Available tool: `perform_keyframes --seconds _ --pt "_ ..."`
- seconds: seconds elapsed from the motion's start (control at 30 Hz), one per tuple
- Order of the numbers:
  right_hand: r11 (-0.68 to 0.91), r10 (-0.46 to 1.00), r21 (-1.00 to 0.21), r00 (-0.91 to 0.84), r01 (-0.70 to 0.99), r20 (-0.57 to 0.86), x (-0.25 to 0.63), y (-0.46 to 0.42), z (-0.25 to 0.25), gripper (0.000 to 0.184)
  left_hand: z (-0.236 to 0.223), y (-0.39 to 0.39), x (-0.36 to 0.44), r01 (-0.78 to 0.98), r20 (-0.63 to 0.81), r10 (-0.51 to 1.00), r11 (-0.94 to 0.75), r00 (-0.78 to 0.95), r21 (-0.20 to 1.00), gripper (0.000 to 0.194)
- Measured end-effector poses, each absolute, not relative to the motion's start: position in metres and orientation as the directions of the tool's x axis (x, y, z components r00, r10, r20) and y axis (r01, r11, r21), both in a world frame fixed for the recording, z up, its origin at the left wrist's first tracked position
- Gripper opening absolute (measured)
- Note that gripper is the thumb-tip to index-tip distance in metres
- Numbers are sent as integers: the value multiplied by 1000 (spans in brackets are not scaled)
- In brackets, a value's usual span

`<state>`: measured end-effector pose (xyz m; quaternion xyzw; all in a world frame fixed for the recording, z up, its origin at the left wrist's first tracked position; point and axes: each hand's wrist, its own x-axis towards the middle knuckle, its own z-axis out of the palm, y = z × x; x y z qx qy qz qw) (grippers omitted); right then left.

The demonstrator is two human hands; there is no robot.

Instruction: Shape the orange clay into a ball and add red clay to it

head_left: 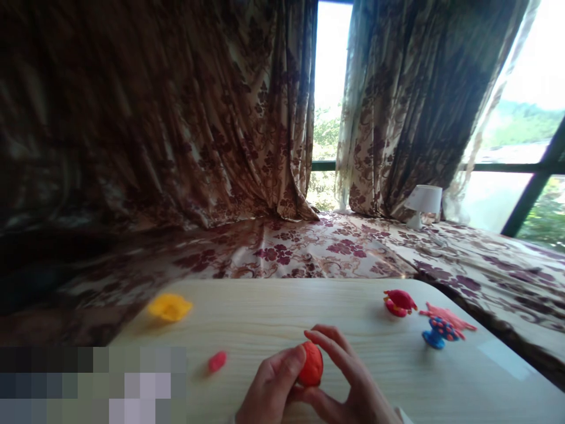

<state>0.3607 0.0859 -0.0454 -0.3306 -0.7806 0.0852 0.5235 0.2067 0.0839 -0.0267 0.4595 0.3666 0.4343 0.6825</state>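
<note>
A rounded lump of orange-red modelling clay (311, 365) is between my hands above the near part of the table. My left hand (271, 386) grips it from the left, thumb pressed on its near side. On the other side, my right hand (348, 377) curves around the lump with thumb and fingers spread apart. Its thumb lies by the underside, and its fingertips are close to the top; I cannot tell whether they touch. A small pink-red clay piece (217, 361) lies on the table left of my hands.
The pale wood-grain table (273, 306) also bears a yellow bowl-like piece (170, 307) at the far left. To the right are a crimson shape (399, 302), a blue stand with a pink-dotted top (435, 337) and a flat pink piece (450, 317). Behind stands a white lamp (424, 198).
</note>
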Motion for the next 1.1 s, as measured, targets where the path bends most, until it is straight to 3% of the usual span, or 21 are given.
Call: perform_keyframes --seconds 0.23,0.5,0.8,0.97,1.1 --pt "742 630 -471 -255 477 734 359 85 -42 44 -22 82 206 -286 -60 941 162 333 944 46" --pt "745 634 -452 -310 492 709 363 86 -54 60 -19 80 206 -295 -96 944 193 315 936 41" --pt "741 635 -490 -245 459 732 359 82 -39 37 -22 84 203 -316 -3 935 123 356 941 43" --pt "722 649 -459 -275 518 710 363 82 -45 55 -25 83 204 -270 -34 940 132 339 954 37" --pt "727 644 -471 -257 500 721 362 82 -44 49 -25 81 205 -280 -46 946 141 322 950 39"
